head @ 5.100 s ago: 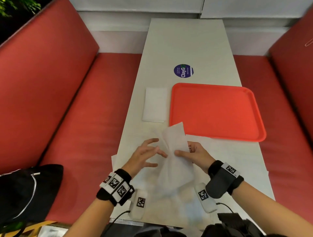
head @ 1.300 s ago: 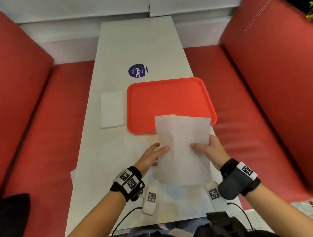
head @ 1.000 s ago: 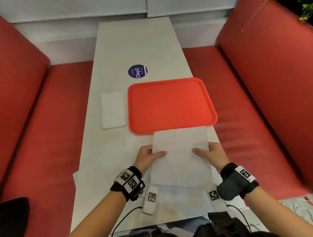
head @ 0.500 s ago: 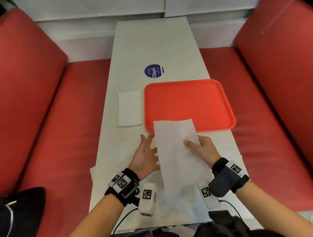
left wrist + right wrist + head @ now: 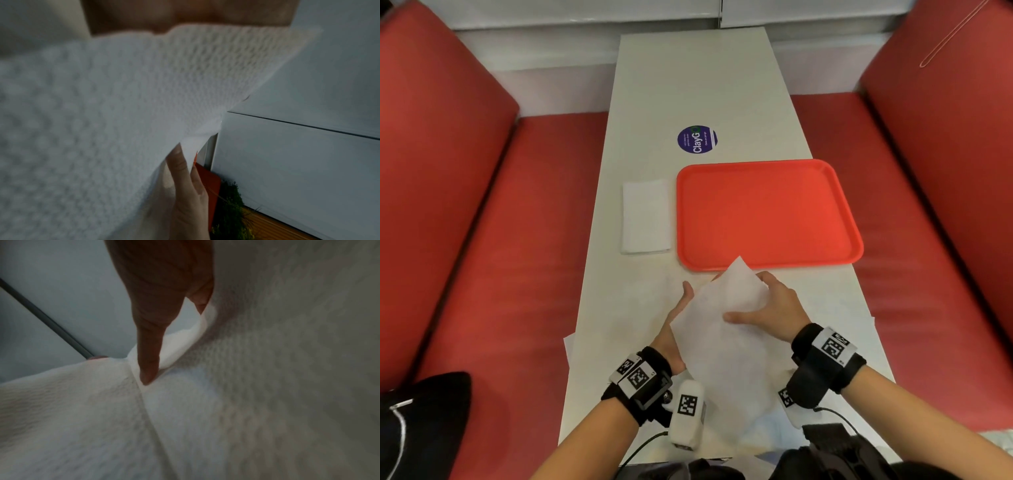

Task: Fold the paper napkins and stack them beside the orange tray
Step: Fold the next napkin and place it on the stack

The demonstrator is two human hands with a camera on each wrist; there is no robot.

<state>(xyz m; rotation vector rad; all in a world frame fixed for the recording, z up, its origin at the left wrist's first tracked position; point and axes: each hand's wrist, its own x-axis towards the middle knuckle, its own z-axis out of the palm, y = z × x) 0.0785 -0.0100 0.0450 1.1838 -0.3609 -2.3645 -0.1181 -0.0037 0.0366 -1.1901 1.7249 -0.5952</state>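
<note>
A thin white napkin [image 5: 726, 329] with a dimpled, embossed surface is lifted over the near end of the table [image 5: 698, 85], one pointed corner just overlapping the near rim of the smooth, round-cornered orange tray [image 5: 767, 212]. The right hand [image 5: 774, 311] holds its right edge — thumb lying across the top, fingers curled round the edge. The left hand [image 5: 674, 329] lies behind the sheet with fingers straight against it. A flat rectangular stack of folded napkins [image 5: 646, 216] sits just left of the tray.
</note>
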